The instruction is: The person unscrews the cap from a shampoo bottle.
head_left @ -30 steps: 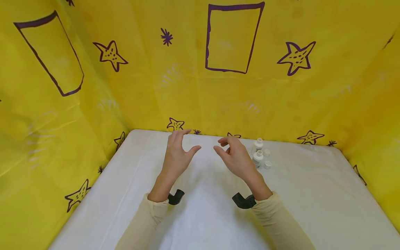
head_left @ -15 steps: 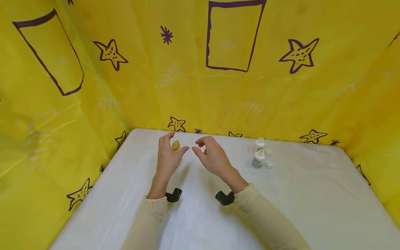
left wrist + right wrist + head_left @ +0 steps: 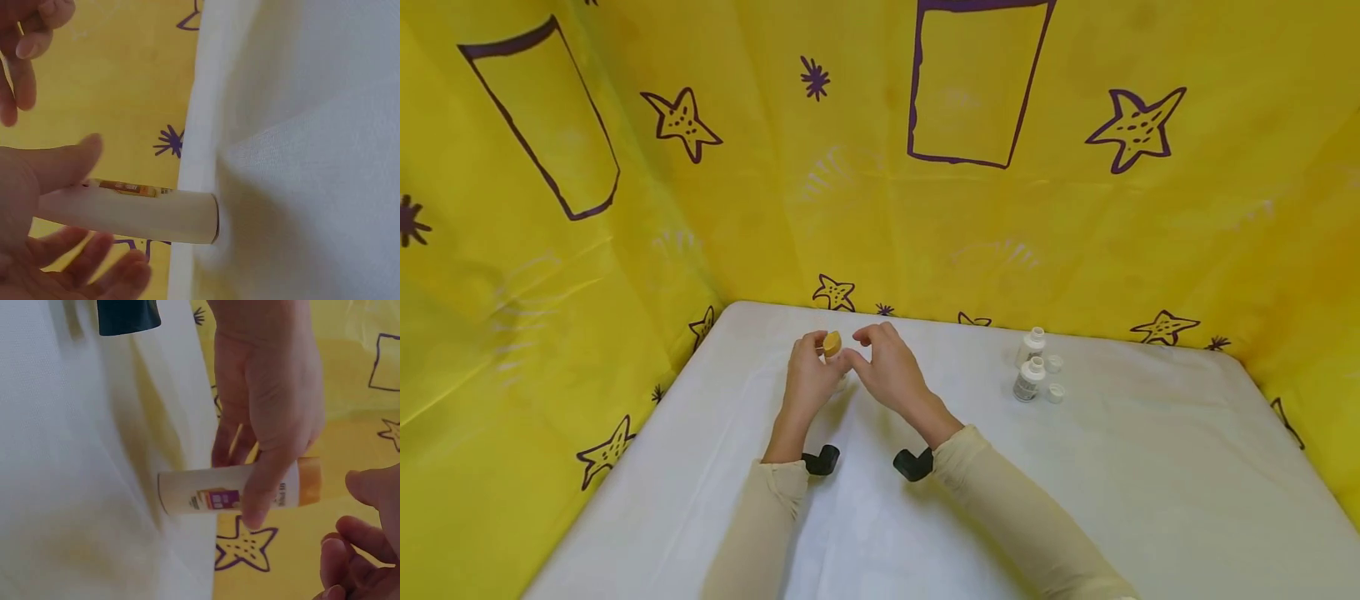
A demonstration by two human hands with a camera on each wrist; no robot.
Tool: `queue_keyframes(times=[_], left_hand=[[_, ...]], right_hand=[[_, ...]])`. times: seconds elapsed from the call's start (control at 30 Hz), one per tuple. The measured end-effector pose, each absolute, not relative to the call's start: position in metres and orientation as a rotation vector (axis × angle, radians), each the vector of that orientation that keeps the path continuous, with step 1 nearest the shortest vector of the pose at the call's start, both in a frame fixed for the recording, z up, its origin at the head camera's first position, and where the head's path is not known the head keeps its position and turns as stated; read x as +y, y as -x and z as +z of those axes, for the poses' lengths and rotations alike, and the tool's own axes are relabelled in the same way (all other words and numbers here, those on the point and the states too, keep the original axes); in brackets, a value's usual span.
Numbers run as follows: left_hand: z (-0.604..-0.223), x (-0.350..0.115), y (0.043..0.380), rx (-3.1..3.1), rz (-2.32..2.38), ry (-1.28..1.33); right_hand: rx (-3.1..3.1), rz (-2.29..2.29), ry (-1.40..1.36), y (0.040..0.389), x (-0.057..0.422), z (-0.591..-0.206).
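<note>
A slim white bottle (image 3: 187, 492) with a printed label and an orange-yellow cap (image 3: 832, 343) stands upright at the left of the white table. My left hand (image 3: 808, 379) holds it around its upper part, thumb on one side and fingers on the other, as the right wrist view shows. Close to the cap on the right is my right hand (image 3: 891, 371), its fingers curved and nothing in them. In the right wrist view a small gap shows between the right fingertips (image 3: 356, 484) and the cap. The bottle's lower part is mostly hidden in the head view.
Two uncapped white bottles (image 3: 1028, 380) stand to the right on the white table (image 3: 1112, 467). Two white caps (image 3: 1056, 392) lie beside them. A yellow cloth (image 3: 880, 208) with purple drawings surrounds the table at the back and sides.
My right hand has moved left, away from the two open bottles to the capped one. My left hand has come around the capped bottle and now grips it. The head view has shifted slightly.
</note>
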State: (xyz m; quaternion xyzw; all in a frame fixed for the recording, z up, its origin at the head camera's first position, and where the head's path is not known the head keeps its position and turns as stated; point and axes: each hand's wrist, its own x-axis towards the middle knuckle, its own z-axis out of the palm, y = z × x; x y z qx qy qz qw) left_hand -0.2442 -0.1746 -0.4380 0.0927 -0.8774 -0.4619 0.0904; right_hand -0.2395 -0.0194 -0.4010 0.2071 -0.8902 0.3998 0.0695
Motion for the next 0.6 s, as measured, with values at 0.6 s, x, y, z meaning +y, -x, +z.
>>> queue_keyframes(times=[0.6], left_hand=[[-0.456,-0.167,0.241,-2.688,-0.941,-0.064]], right_hand=[[-2.756,1.272,-0.555,0.248,-0.034,-0.413]])
